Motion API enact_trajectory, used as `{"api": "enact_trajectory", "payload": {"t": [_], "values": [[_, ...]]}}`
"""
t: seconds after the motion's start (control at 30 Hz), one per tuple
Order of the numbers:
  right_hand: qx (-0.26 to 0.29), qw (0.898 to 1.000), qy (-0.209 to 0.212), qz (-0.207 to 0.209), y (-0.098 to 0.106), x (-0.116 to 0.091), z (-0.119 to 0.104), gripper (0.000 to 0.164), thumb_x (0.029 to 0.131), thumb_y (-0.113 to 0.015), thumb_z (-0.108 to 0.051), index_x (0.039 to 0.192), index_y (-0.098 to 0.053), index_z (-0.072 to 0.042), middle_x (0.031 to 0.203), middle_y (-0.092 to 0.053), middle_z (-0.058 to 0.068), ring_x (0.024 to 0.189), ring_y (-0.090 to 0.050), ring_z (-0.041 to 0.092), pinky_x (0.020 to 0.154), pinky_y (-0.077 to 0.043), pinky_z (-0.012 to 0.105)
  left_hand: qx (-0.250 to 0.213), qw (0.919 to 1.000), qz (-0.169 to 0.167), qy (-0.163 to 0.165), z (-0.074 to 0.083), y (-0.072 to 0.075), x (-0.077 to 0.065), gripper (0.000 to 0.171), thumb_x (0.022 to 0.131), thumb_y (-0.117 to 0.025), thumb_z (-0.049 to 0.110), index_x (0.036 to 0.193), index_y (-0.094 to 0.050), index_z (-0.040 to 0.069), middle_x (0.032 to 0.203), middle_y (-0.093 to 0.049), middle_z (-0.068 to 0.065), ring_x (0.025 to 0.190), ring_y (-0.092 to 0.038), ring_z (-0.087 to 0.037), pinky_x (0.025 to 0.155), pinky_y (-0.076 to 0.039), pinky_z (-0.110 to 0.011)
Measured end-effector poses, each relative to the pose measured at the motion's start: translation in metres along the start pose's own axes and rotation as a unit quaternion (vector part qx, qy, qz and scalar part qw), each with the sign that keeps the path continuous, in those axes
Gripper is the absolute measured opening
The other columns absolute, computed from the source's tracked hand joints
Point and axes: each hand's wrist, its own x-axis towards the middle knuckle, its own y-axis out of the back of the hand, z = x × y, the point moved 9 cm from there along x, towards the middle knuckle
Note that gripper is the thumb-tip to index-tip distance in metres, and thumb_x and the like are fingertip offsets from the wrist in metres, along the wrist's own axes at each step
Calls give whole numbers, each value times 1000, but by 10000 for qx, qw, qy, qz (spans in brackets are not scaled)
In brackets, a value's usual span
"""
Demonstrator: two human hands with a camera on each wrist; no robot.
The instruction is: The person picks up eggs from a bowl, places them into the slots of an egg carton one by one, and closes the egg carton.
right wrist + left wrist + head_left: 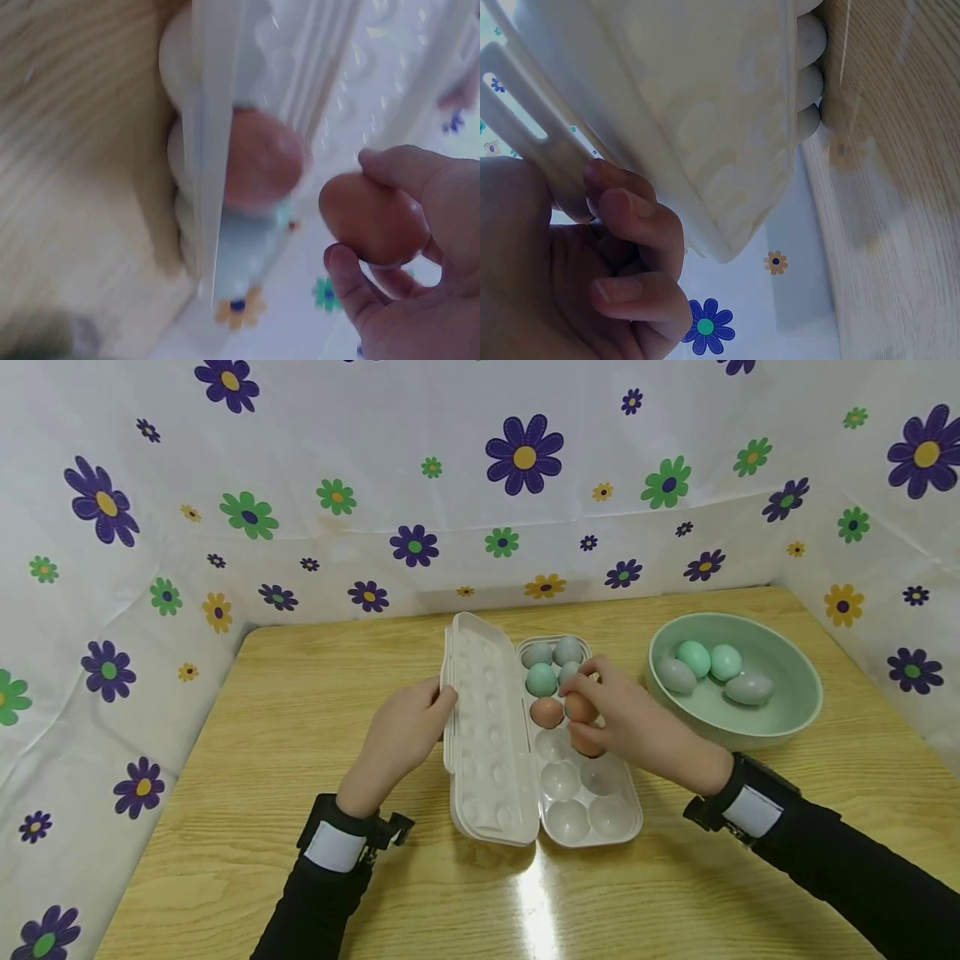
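Flowered cloth [375,468] backs the table [322,693]; left of its middle, the left hand [405,722] grips the edge of the open lid [480,777]. Mid-table, the carton [567,822] seems about half filled: eggs [542,680] towards the table's far edge, bare cups [560,779] towards the near. The right hand [626,718] pinches a brown egg [375,221] above it; the bowl [795,685], near the right edge, has four eggs yet to go in
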Motion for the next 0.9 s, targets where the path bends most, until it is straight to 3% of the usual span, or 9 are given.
{"api": "enact_trajectory", "payload": {"t": [0.13, 0.2, 0.33, 0.5, 0.7, 0.9], "values": [[149, 9966, 806, 6, -20, 6, -25, 32, 76, -72, -12, 105, -58, -12, 97, -44, 3, 84, -46, 15, 67, -45, 29, -7, 10000, 7, 10, -1, 1, 0, 37, 96, -28, 39, 81, -55, 19, 66, -57, 1, 57, -53, -17, 49, -41, -36], [229, 9951, 959, -100, -29, 7, -31, 33, 76, -72, -11, 105, -57, -12, 97, -44, 2, 86, -45, 14, 70, -45, 29, -21, 10000, 5, 5, -1, 1, -1, 37, 96, -28, 39, 82, -55, 19, 66, -57, 1, 57, -53, -18, 49, -41, -36], [140, 9943, 982, -396, -44, 5, -36, 35, 76, -73, -13, 108, -58, -11, 104, -47, 3, 92, -47, 14, 78, -46, 29, -11, 10000, 4, -4, 0, 1, -1, 37, 96, -29, 39, 81, -55, 19, 65, -57, 1, 56, -52, -18, 49, -40, -36], [10, 9948, 864, -533, -47, 3, -35, 34, 79, -70, -13, 111, -58, -11, 113, -50, 4, 98, -47, 15, 83, -45, 31, 40, 10000, 3, 2, 0, 2, -1, 37, 96, -28, 39, 80, -54, 19, 65, -56, 0, 56, -52, -19, 48, -40, -36], [-20, 9951, 838, -530, -46, 3, -33, 14, 86, -61, -10, 99, -56, -14, 99, -48, -1, 89, -41, 13, 76, -43, 29, 89, 10000, -12, -9, 0, 2, 0, 38, 96, -28, 40, 80, -54, 18, 65, -57, 0, 56, -52, -18, 49, -40, -36], [-164, 9952, 733, -635, -46, 3, -30, 10, 89, -60, -17, 97, -55, -15, 95, -47, -4, 86, -42, 11, 76, -44, 29, 71, 10000, -9, 9, 1, 1, 0, 37, 96, -28, 39, 81, -55, 18, 65, -57, 0, 56, -52, -18, 49, -40, -36]]}}
